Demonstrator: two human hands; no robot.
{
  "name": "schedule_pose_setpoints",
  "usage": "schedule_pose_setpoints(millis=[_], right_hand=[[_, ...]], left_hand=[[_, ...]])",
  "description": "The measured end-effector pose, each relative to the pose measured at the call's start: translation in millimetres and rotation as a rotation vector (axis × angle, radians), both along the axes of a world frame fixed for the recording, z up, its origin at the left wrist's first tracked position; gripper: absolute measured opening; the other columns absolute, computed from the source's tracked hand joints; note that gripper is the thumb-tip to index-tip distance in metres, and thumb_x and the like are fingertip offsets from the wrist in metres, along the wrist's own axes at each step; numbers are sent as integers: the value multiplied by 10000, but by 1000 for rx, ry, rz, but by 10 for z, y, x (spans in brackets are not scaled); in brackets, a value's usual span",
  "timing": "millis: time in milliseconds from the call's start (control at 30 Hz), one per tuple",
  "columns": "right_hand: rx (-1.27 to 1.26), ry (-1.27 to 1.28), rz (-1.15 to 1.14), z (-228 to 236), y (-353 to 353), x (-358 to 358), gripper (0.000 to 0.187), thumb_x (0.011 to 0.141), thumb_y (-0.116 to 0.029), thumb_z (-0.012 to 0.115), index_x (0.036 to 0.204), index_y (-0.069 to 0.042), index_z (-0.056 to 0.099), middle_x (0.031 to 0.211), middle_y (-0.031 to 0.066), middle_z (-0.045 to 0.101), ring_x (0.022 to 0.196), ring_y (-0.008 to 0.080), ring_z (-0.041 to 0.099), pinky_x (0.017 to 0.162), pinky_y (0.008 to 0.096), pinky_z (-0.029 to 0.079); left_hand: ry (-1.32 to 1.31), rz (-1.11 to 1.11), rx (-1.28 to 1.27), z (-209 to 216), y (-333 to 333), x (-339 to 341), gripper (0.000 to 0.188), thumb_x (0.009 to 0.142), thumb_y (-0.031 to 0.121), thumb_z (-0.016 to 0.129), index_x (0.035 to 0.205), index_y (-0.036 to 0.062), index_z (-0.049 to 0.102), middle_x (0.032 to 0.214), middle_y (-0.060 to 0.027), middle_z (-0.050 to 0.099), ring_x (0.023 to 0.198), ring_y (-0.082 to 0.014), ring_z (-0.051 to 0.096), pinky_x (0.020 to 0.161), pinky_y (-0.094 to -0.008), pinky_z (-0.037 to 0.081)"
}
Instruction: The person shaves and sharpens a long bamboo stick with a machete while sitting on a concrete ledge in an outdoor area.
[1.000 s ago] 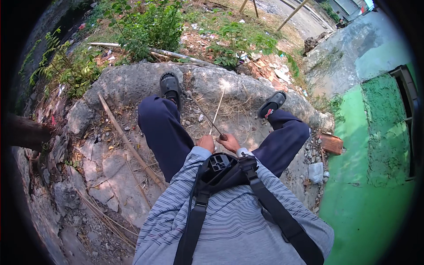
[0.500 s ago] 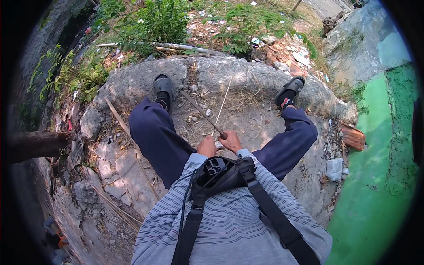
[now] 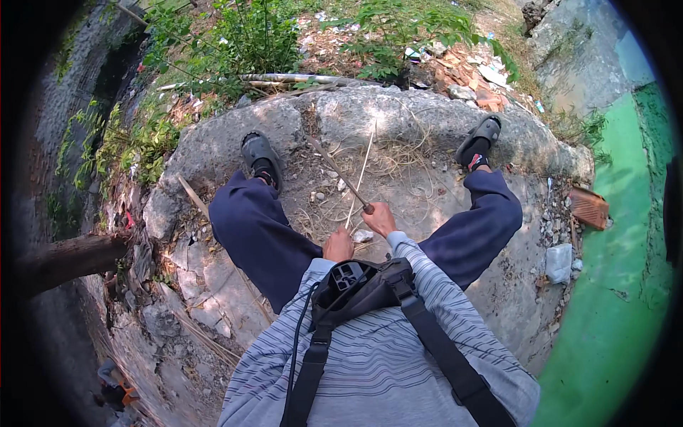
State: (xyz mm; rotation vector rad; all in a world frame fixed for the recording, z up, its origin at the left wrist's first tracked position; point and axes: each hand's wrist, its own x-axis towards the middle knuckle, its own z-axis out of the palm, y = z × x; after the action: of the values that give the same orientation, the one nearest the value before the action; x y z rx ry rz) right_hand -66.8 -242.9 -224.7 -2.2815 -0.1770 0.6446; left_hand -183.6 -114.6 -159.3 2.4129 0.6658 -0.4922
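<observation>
Between my spread legs, my left hand (image 3: 338, 245) is closed around the near end of a long, thin pale strip (image 3: 366, 158), which looks like split bamboo or cane. The strip slants up and away, its far end by the stone rim. My right hand (image 3: 382, 219) grips the dark handle of a long knife (image 3: 329, 160). Its narrow, brownish blade points to the far left and crosses the strip; whether they touch I cannot tell. Curly pale shavings (image 3: 398, 158) lie tangled on the ground beyond my hands. A small whitish lump (image 3: 363, 235) shows between them.
A raised stone rim (image 3: 356, 114) curves under my feet. At left lie a wooden stick (image 3: 193, 197) and a thick log (image 3: 71, 256). At right are a reddish brick (image 3: 589, 208), a whitish block (image 3: 558, 263) and a green-painted surface (image 3: 597, 320). Shrubs (image 3: 256, 43) and litter stand beyond.
My right hand has shifted a little right, away from my left, with the knife at a changed slant. My left hand keeps the strip. The whole view has shifted slightly.
</observation>
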Motion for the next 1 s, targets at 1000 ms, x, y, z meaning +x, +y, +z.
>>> schedule_pose_setpoints(millis=[1000], right_hand=[[-106,-55,167,-112,161,-9,238,730,-280,641,799,-62,709,784,224,673,778,435,655,724,505,534]], left_hand=[[18,35,20,-38,27,-81,298,982,264,474,970,-20,566,855,-299,658,856,-480,654,745,-577,502]])
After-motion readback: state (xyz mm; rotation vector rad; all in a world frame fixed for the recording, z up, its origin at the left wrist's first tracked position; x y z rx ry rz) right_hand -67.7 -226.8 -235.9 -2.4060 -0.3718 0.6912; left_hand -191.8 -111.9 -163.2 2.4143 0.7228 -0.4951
